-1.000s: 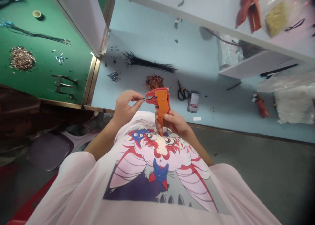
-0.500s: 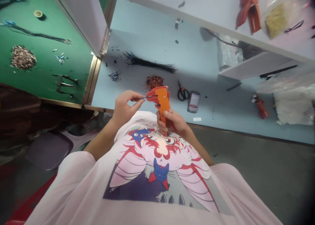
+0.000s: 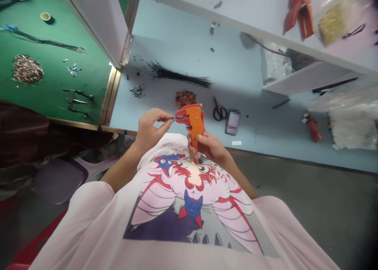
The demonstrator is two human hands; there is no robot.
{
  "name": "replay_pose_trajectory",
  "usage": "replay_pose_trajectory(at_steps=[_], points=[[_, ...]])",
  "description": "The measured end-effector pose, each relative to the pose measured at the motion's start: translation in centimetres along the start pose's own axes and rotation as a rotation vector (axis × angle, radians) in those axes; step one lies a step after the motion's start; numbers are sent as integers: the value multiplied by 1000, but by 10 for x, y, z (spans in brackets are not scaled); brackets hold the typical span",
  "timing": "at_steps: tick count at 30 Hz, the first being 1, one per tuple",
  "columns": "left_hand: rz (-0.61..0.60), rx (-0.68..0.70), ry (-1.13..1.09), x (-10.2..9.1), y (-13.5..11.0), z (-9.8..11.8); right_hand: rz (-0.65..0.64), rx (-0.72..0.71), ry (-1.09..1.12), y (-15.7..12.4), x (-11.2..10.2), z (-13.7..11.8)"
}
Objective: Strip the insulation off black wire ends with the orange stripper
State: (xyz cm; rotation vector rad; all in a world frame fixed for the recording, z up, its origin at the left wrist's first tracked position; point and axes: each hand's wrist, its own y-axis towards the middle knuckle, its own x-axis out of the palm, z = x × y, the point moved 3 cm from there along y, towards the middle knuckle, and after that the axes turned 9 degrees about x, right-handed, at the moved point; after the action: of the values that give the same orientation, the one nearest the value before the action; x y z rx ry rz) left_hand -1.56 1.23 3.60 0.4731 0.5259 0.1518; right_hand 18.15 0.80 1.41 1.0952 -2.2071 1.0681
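Observation:
My right hand (image 3: 208, 146) is wrapped round the handle of an orange and red wire stripper (image 3: 195, 122), held upright in front of my shirt. Between thumb and forefinger, my left hand (image 3: 153, 128) pinches a thin wire (image 3: 174, 117) with a bluish end. The wire reaches to the stripper's red jaws, though how far in it goes is too small to tell. Just behind the tool lies a heap of coppery wire bits (image 3: 186, 98). Farther back is a bundle of black wires (image 3: 180, 76), with a small pile of blue and silver pieces (image 3: 137, 91) to its left.
Black-handled scissors (image 3: 219, 111) and a phone (image 3: 232, 122) lie right of the stripper. A red-handled tool (image 3: 313, 129) and plastic bags (image 3: 351, 124) are farther right. A shelf (image 3: 236, 24) overhangs the back. Another green-topped table (image 3: 59, 108) adjoins on the left.
The wire stripper's handle has swung slightly left at its lower end, and its jaws now sit a little nearer my left fingertips. My left hand has barely moved.

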Motion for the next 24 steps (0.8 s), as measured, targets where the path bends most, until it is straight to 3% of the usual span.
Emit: replay_pose_trajectory(at_steps=[17, 24], points=[[-5, 33, -16, 0, 0, -2, -5, 52, 93, 2, 3, 3], [27, -28, -27, 0, -1, -3, 48, -11, -60, -5, -4, -1]])
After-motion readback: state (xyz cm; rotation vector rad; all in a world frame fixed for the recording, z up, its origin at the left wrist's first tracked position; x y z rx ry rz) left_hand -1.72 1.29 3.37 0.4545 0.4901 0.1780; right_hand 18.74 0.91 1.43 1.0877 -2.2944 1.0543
